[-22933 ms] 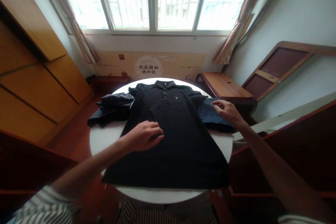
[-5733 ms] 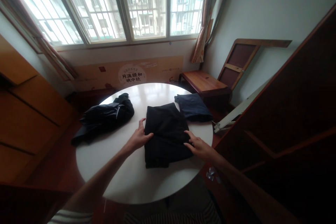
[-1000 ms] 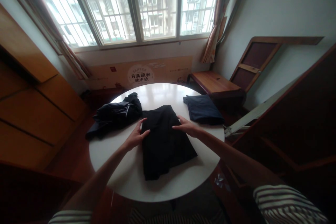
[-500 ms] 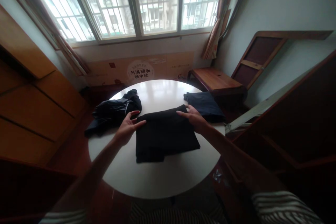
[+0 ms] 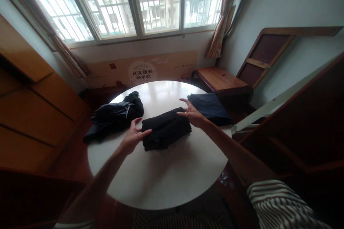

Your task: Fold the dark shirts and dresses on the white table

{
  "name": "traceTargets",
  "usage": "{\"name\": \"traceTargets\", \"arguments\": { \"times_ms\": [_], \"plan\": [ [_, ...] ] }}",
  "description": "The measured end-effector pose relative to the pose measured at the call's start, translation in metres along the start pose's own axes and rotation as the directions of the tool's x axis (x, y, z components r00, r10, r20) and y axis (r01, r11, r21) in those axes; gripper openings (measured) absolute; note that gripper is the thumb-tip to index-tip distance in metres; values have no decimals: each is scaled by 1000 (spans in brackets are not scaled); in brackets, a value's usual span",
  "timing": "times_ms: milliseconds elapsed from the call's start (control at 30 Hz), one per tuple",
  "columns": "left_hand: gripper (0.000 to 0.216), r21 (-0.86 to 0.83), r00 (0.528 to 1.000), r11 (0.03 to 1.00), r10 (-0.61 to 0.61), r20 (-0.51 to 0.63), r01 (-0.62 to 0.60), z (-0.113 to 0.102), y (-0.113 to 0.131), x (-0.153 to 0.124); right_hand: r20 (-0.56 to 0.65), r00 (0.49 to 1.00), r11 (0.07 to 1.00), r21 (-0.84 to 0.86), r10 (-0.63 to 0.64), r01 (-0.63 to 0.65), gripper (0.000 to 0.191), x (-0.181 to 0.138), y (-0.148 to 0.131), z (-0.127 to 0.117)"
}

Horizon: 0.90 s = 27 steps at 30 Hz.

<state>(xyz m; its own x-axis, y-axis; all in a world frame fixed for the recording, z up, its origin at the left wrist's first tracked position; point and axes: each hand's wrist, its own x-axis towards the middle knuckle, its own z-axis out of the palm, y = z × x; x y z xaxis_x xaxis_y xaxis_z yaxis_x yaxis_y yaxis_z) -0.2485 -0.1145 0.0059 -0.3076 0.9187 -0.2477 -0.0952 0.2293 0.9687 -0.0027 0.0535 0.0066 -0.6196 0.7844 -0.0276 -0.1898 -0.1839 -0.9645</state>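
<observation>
The left thumb lies over the left end of the folded black garment, with that hand's fingers parted from the thumb at the same end; the left hand is half spread, and whether it pinches any cloth cannot be told. The right hand has its thumb over the garment's far right corner and its forefinger stretched out above, well apart from the thumb; its other fingers are partly hidden, so its hold cannot be told either. The garment lies between the hands around the middle of the white table, its long axis running from the table's left side to its right, the right end tipped toward the table's far edge. Neither hand is clearly nearer: each meets its own end, the right one farther from the table's near edge. The widest run of bare top is between the garment and the table's near edge; a narrower one lies toward the far edge. To the sides the room looks tighter: a dark heap spreads over the table's left edge, near the left hand, and a folded navy cloth lies at the table's right edge, just beside the right hand.
</observation>
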Motion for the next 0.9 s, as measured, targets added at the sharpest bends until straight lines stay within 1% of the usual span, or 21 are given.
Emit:
{"name": "traceTargets", "arguments": {
  "times_ms": [67, 133, 200, 300, 367, 467, 500, 533, 600, 667, 733, 767, 800, 833, 867, 900],
  "plan": [
    [90, -114, 998, 993, 14, -56, -21, 3, 7, 15, -63, 998, 1000, -18, 13, -14, 88, 12, -8, 2],
    [80, -185, 993, 982, 5, -117, -27, 7, 8, 29, -166, 985, 995, -80, 48, -62, 80, 22, -9, 1],
    [75, -198, 988, 980, -22, -150, -9, 12, 1, 37, -248, 964, 979, -149, 101, -141, 73, 29, -5, -1],
    [73, -196, 986, 981, -30, -165, -3, 16, -15, 39, -296, 941, 960, -172, 162, -220, 70, 28, 4, -6],
    [68, -249, 985, 968, -26, -168, -17, 17, -19, 37, -260, 945, 965, -118, 200, -236, 81, 21, 7, -7],
    [56, -367, 990, 930, -64, -125, 14, 17, -13, 37, -106, 964, 967, -51, 243, -249, 111, 8, 3, -8],
    [51, -394, 992, 919, -78, -100, 32, 17, -9, 38, -60, 967, 967, -47, 246, -249, 116, 4, 1, -7],
    [46, -411, 994, 910, -84, -74, 47, 17, -6, 39, -37, 970, 969, -48, 240, -242, 119, 1, 0, -7],
    [41, -423, 996, 904, -84, -41, 59, 19, -3, 38, -40, 975, 974, -51, 218, -220, 116, -4, -2, -8],
    [46, -407, 995, 912, -79, -59, 48, 22, -9, 34, -69, 979, 978, -64, 193, -197, 113, -8, 1, -12],
    [56, -327, 992, 945, -58, -109, 19, 25, -21, 27, -86, 980, 974, -127, 177, -187, 111, -13, 7, -17],
    [61, -243, 992, 970, -20, -122, -11, 25, -28, 23, -93, 981, 961, -202, 170, -186, 108, -16, 10, -20],
    [65, -119, 989, 991, 51, -137, -68, 26, -34, 19, -109, 982, 930, -319, 154, -181, 102, -18, 12, -22],
    [67, 40, 976, 987, 157, -152, -153, 26, -38, 15, -139, 984, 867, -470, 110, -163, 93, -21, 13, -22],
    [66, 220, 942, 941, 293, -160, -256, 26, -40, 12, -176, 984, 763, -633, 23, -131, 82, -23, 13, -22],
    [62, 400, 885, 845, 442, -146, -356, 26, -41, 9, -189, 977, 620, -780, -102, -87, 72, -24, 13, -20]
  ]
}}
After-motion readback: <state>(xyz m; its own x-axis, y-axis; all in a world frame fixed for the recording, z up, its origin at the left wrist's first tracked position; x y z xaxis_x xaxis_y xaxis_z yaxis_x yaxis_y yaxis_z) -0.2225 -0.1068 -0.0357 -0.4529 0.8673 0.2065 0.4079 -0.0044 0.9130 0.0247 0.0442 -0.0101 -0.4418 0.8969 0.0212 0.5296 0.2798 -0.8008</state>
